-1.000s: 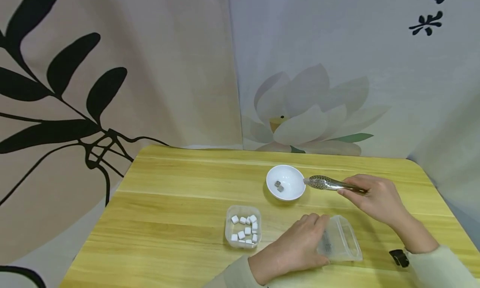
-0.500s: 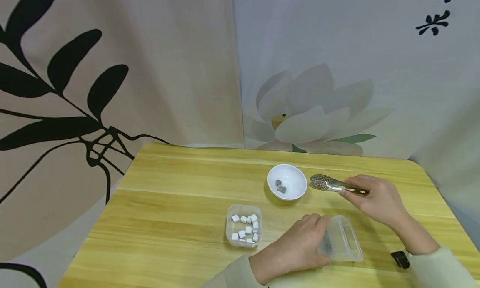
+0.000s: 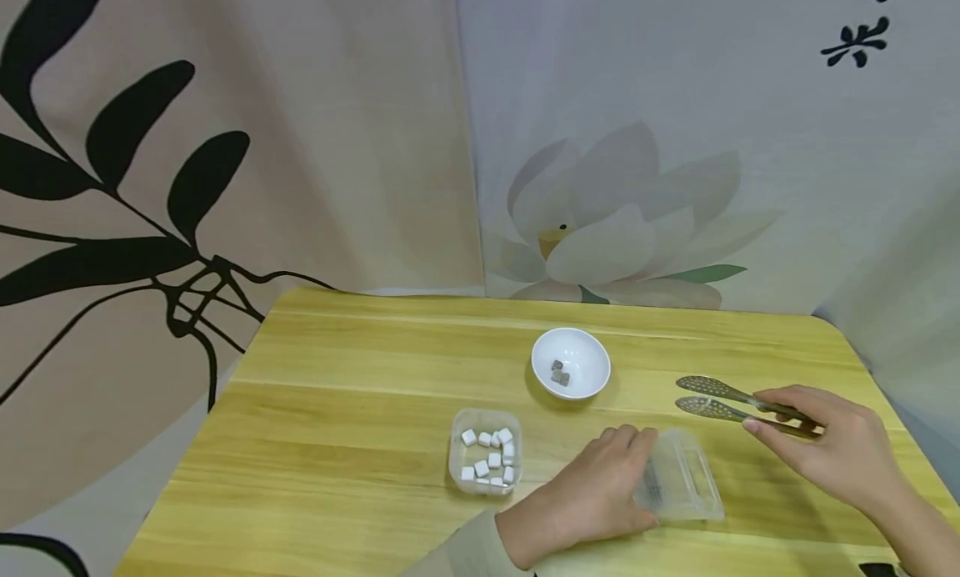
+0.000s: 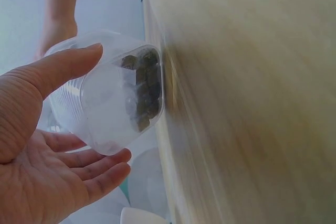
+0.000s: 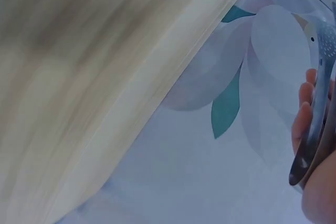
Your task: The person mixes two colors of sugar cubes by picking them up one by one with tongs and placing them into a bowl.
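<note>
My left hand [image 3: 581,485] grips a clear plastic container [image 3: 686,481], thumb on one side and fingers on the other. The container lies tipped on the table, its opening toward the right. In the left wrist view, dark cubes [image 4: 146,87] show inside it. Metal tongs [image 3: 738,406] with perforated tips are in my right hand [image 3: 840,444], right of the bowl. Their arms stand apart with nothing between the tips. A white bowl [image 3: 588,360] holds several small grey cubes [image 3: 560,374]. The right wrist view shows part of the tongs [image 5: 317,108] at its right edge.
A square clear tub [image 3: 454,456] with several white cubes [image 3: 494,460] stands left of my left hand. The wooden table [image 3: 337,418] ends at a printed cloth backdrop [image 3: 375,143] at the rear.
One second ago the tongs pinched a grey cube at the bowl's rim; that cube now lies in the bowl. The tongs have moved right and spread apart. My left hand stays in place.
</note>
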{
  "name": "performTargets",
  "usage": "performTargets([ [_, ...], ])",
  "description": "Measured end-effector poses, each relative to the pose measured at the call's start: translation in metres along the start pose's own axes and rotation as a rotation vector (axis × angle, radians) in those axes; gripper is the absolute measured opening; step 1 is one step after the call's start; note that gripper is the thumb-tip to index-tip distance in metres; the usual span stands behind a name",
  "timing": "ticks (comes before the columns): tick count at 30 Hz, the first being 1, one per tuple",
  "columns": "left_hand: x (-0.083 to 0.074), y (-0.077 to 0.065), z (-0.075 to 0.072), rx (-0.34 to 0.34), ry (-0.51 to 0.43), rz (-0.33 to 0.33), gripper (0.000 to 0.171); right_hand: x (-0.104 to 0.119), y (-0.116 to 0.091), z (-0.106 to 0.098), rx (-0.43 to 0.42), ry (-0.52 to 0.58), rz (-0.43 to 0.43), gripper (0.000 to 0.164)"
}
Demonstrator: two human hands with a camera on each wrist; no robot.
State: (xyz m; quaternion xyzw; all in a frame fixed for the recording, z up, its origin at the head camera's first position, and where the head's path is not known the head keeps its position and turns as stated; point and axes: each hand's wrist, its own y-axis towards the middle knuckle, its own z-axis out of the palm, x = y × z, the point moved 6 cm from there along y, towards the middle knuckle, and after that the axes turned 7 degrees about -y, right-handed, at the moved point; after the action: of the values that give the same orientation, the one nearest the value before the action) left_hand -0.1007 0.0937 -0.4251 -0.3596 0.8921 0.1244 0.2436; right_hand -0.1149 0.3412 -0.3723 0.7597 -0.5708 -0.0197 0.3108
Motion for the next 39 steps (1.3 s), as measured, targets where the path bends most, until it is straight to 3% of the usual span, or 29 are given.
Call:
performTargets([
  [5,0.000,0.000,-0.001,-0.002,0.006,-0.002,0.092,-0.003,-0.017,-0.012,-0.033,-0.006,-0.055,0.044],
  [9,-0.001,0.000,-0.002,-0.005,0.017,0.007,0.090,-0.001,-0.027,-0.016,-0.007,-0.033,-0.086,0.049],
  [15,0.000,0.000,-0.002,-0.010,0.028,0.016,0.088,0.003,-0.035,-0.013,0.056,-0.145,-0.106,0.046],
  [23,0.001,0.000,-0.002,-0.013,0.020,0.024,0.087,0.016,-0.035,-0.002,0.081,-0.209,-0.228,0.044],
  [39,-0.001,-0.001,-0.003,-0.004,0.015,0.023,0.083,0.033,-0.030,0.018,0.052,-0.126,-0.374,0.035],
])
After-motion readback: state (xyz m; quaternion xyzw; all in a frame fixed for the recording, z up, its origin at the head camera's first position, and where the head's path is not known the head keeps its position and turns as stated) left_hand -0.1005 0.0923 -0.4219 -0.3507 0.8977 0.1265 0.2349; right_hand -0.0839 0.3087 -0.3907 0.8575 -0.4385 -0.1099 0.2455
